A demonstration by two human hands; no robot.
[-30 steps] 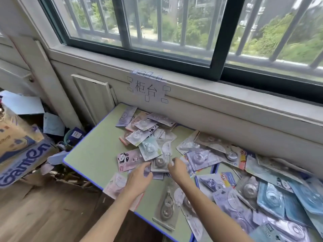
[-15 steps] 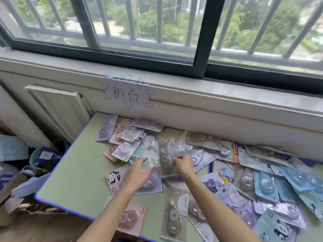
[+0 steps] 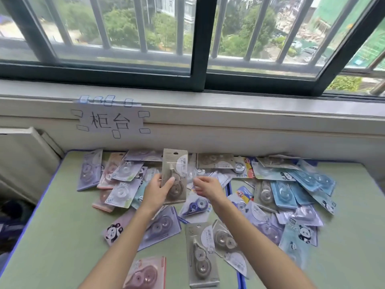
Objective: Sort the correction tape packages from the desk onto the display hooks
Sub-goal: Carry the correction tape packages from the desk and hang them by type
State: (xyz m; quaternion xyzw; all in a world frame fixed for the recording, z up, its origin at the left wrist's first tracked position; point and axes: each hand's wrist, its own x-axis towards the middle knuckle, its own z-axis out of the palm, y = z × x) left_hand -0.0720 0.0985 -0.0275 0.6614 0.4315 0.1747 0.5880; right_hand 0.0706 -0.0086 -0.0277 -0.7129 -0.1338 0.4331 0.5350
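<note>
Several correction tape packages lie scattered over the green desk (image 3: pixel 52 236). My left hand (image 3: pixel 157 189) holds a beige correction tape package (image 3: pixel 174 163) upright above the pile, thumb across its front. My right hand (image 3: pixel 207 187) hovers just right of that package, fingers loosely curled with nothing in them. A matching beige package (image 3: pixel 201 253) lies flat near the front edge, and a pink package (image 3: pixel 143 274) sits at the bottom. Light blue packages (image 3: pixel 291 188) cluster at the right. No display hooks are in view.
A wall with a taped paper label (image 3: pixel 110 122) rises directly behind the desk, under a barred window (image 3: pixel 198 38). A white radiator panel (image 3: pixel 20 155) stands at the left. The desk's left edge has a blue rim (image 3: pixel 31 217), with dark clutter on the floor beyond.
My left hand has lifted the beige package from the pile and stood it upright. My right hand let go and drew slightly right. The view tilted up and moved closer to the desk.
</note>
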